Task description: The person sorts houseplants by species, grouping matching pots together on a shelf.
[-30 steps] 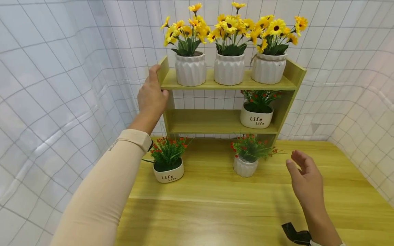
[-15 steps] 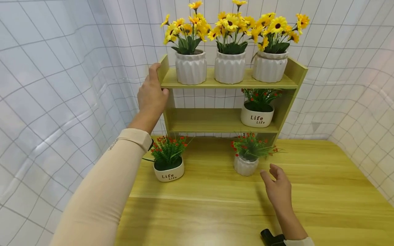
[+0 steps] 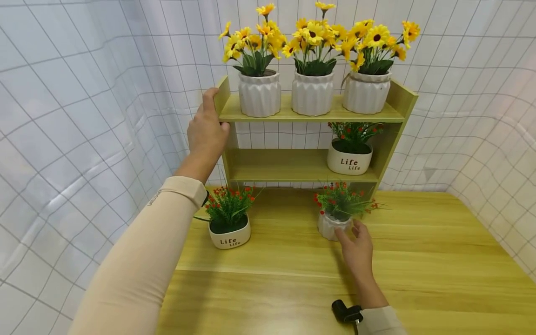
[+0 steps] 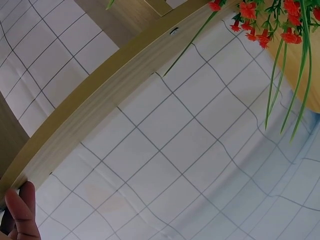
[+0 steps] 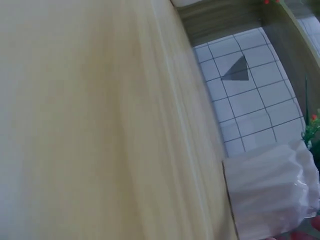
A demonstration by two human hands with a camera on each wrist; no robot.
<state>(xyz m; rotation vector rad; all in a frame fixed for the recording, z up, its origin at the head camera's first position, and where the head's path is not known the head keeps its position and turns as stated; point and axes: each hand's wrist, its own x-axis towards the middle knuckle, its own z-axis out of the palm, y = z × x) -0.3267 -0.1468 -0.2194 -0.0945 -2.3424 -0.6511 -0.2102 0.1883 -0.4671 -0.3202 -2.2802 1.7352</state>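
My left hand [image 3: 208,132] holds the upper left side panel of a wooden shelf [image 3: 293,165]; its fingers [image 4: 22,210] show at the panel edge in the left wrist view. My right hand [image 3: 358,251] is at the right side of a white ribbed flowerpot [image 3: 328,227] with red-flowered greenery, standing upright on the table. The thumb overlaps the pot's front and the fingers lie at its right side, not visibly closed round it; contact is unclear. In the right wrist view, the pot [image 5: 270,190] appears at lower right, fingertips barely visible below it.
Three white pots of yellow flowers [image 3: 311,93] stand on the top shelf. A "Life" planter [image 3: 349,160] sits right on the middle shelf; another "Life" planter [image 3: 230,237] stands on the wooden table [image 3: 272,298] at left. Gridded curtain [image 3: 83,93] surrounds the table.
My right hand has moved left across the table from the right side to the white ribbed flowerpot. My left hand has stayed on the shelf, and the pots have not moved.
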